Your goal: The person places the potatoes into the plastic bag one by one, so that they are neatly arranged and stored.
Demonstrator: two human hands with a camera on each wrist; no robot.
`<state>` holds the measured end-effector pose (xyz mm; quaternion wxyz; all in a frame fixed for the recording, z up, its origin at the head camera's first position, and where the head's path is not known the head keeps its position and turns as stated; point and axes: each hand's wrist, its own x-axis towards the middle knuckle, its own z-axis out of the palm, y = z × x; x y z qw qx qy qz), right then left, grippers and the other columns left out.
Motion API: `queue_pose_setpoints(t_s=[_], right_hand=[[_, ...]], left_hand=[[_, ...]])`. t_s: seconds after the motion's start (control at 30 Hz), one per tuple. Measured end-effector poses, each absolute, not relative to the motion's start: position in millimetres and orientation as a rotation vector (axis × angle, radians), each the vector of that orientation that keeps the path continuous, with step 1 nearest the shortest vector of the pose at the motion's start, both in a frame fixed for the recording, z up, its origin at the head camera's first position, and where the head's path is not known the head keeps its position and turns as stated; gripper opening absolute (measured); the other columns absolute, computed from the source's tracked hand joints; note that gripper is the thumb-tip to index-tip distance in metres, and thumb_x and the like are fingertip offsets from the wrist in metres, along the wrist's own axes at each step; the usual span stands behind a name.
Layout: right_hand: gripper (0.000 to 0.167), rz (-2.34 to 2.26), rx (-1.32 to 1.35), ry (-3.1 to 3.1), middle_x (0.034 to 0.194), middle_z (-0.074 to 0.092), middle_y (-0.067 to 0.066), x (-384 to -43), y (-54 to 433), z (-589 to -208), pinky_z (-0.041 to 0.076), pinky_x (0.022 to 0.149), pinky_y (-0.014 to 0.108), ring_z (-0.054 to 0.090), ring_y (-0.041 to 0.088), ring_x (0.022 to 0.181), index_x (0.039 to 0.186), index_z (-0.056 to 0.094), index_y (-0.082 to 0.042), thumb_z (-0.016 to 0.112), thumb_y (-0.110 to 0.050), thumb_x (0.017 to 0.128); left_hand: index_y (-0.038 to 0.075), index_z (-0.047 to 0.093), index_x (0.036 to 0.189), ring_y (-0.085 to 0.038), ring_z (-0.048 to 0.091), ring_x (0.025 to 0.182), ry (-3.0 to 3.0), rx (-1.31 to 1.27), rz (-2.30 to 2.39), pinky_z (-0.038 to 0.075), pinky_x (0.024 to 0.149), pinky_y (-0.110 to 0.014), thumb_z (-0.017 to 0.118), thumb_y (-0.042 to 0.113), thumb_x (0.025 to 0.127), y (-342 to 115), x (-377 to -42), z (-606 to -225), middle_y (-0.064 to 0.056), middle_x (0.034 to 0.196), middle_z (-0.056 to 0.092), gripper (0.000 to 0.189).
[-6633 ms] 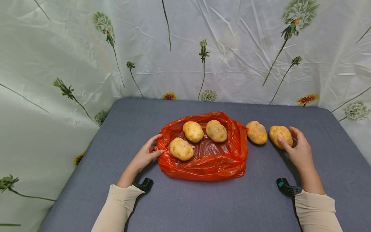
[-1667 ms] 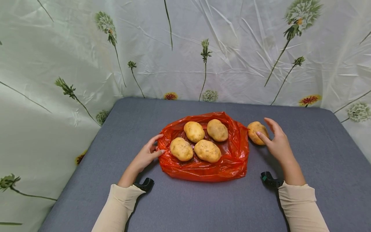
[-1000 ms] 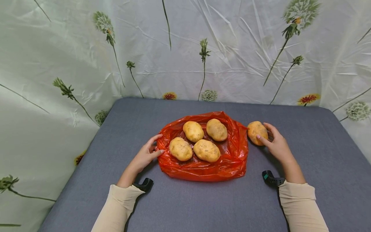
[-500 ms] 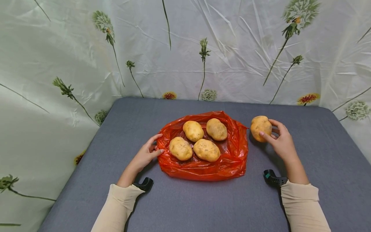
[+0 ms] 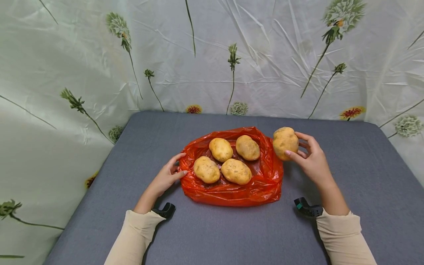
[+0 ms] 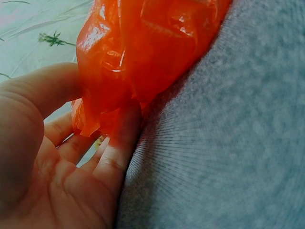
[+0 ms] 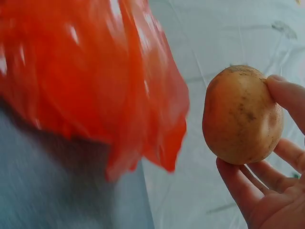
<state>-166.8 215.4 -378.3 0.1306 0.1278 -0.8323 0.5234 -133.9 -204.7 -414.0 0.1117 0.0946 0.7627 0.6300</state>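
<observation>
A red plastic bag [image 5: 232,198] lies spread open in the middle of the table, with several potatoes [image 5: 236,172] inside. At its left end my left hand [image 5: 164,179] holds the edge; the left wrist view has the thumb on one side of the red film [image 6: 143,52] and fingers on the other. Off the table, beside and partly over the bag's right rim, is another potato [image 5: 285,143]. My right hand [image 5: 313,162] grips this potato between thumb and fingers. In the right wrist view the held potato [image 7: 242,114] is apart from the bag's hanging corner [image 7: 162,138].
The grey table [image 5: 215,235] has its far edge against a pale curtain [image 5: 205,73] printed with flowers. Black camera mounts [image 5: 165,211] sit at both wrists, close above the tabletop.
A potato was added to the bag earlier. My right hand then took hold of the last one on the table, lifted it and moved it left to the bag's rim. My left hand stayed put.
</observation>
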Motion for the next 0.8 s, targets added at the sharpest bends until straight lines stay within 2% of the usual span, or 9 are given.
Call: queue_pose_setpoints(t_s=[0.23, 0.4, 0.5, 0.67, 0.8], right_hand=[[0.058, 1.498, 0.516, -2.482, 0.123, 0.037, 0.022, -153, 183, -363, 0.037, 0.078, 0.009, 0.042, 0.036, 0.109, 0.124, 0.037, 0.010, 0.067, 0.008, 0.075], [0.057, 1.460, 0.579, -2.528, 0.121, 0.038, 0.025, -145, 165, -358, 0.037, 0.079, 0.012, 0.045, 0.036, 0.106, 0.122, 0.038, 0.012, 0.068, 0.007, 0.074], [0.057, 1.444, 0.614, -2.540, 0.120, 0.040, 0.024, -144, 159, -360, 0.040, 0.081, 0.020, 0.047, 0.034, 0.105, 0.121, 0.040, 0.012, 0.070, 0.006, 0.072], [0.057, 1.397, 0.677, -2.563, 0.114, 0.043, 0.023, -143, 155, -366, 0.042, 0.082, 0.043, 0.047, 0.033, 0.103, 0.117, 0.042, 0.012, 0.073, 0.006, 0.070], [0.057, 1.392, 0.730, -2.571, 0.114, 0.044, 0.023, -147, 158, -378, 0.041, 0.081, 0.048, 0.045, 0.034, 0.104, 0.116, 0.043, 0.011, 0.074, 0.005, 0.069]], left_hand=[[0.003, 0.028, 0.137, -0.014, 0.048, 0.065, 2.251, 0.278, 1.841, 0.033, 0.048, -0.025, 0.056, 0.000, 0.087, -205, -134, -414, -0.015, 0.086, 0.052, 0.058], [0.003, 0.028, 0.137, -0.014, 0.046, 0.063, 2.243, 0.268, 1.853, 0.032, 0.048, -0.024, 0.056, -0.002, 0.086, -206, -134, -415, -0.012, 0.084, 0.050, 0.058], [0.002, 0.028, 0.137, -0.013, 0.047, 0.066, 2.228, 0.272, 1.871, 0.034, 0.050, -0.024, 0.055, -0.002, 0.086, -205, -134, -416, -0.014, 0.085, 0.051, 0.058], [0.002, 0.028, 0.137, -0.013, 0.050, 0.069, 2.215, 0.282, 1.885, 0.037, 0.053, -0.025, 0.055, -0.003, 0.086, -205, -135, -416, -0.015, 0.087, 0.052, 0.058], [0.002, 0.027, 0.137, -0.014, 0.051, 0.070, 2.210, 0.279, 1.884, 0.038, 0.054, -0.025, 0.055, -0.002, 0.086, -204, -135, -415, -0.015, 0.088, 0.054, 0.058]])
